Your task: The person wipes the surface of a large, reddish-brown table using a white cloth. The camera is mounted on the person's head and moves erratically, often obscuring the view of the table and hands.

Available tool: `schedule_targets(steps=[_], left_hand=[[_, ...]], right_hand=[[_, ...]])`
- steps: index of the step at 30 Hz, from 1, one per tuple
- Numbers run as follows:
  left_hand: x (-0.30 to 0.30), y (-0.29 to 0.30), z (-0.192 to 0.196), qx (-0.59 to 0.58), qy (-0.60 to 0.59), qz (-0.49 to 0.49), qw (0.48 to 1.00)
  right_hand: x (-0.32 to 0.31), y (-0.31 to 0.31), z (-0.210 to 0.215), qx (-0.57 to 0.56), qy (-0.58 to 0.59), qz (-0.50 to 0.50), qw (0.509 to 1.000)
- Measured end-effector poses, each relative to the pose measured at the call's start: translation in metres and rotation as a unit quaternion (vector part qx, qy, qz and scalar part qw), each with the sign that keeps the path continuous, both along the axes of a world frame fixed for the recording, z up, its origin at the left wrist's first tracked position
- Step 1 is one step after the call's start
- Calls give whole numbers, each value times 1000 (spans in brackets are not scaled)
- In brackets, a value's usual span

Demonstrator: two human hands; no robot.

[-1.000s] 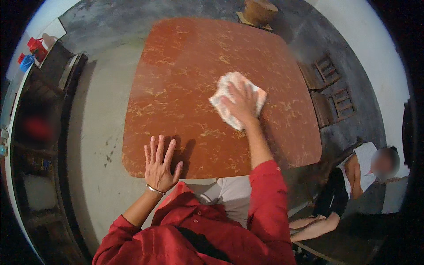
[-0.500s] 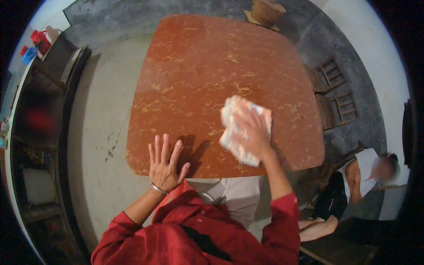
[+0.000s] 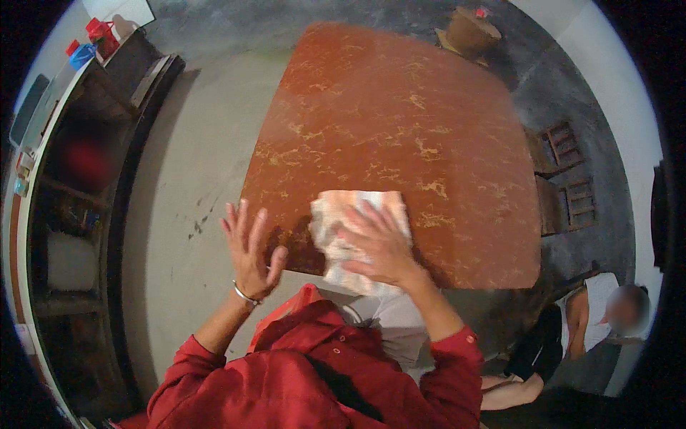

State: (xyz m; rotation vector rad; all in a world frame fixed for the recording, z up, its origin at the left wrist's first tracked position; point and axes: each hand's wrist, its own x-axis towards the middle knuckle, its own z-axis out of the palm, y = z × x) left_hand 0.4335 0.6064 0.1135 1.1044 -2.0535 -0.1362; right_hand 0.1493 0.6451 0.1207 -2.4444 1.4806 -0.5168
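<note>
My right hand (image 3: 380,247) lies flat, fingers spread, on a folded pale cloth (image 3: 331,218) with orange and white patches. Beneath the cloth is the near edge of a reddish-brown table (image 3: 379,121) with yellowish marbled streaks; the cloth's lower part reaches that edge. My left hand (image 3: 251,250), with a metal bangle (image 3: 245,294) at the wrist, is open beside the table's near left corner. Its fingers are apart and hold nothing. Whether it touches the table edge I cannot tell. Both hands are slightly blurred.
Along the left stands a dark shelf unit (image 3: 71,261) with red and blue containers (image 3: 83,55) on top. Two wooden chairs (image 3: 564,146) flank the table's right side. A person (image 3: 564,336) sits at the lower right. A round brown basket-like object (image 3: 471,32) is beyond the far right corner.
My right hand has drawn the cloth left and toward me, to the near edge. My left hand has come off the tabletop toward the left. The view has shifted, putting the table farther right.
</note>
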Motion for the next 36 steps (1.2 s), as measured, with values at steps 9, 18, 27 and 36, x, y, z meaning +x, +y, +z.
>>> schedule_targets(steps=[9,18,27,36], left_hand=[[26,-17,-44,90,44,77,992],[24,-20,-46,90,191,68,975],[21,-20,-48,46,208,54,976],[17,-22,-43,39,221,59,973]], right_hand=[[-81,-107,-12,-10,58,-346,936],[74,-50,-16,-78,-5,72,994],[-53,-103,-6,3,57,-186,981],[122,-185,-38,-150,-8,-46,988]])
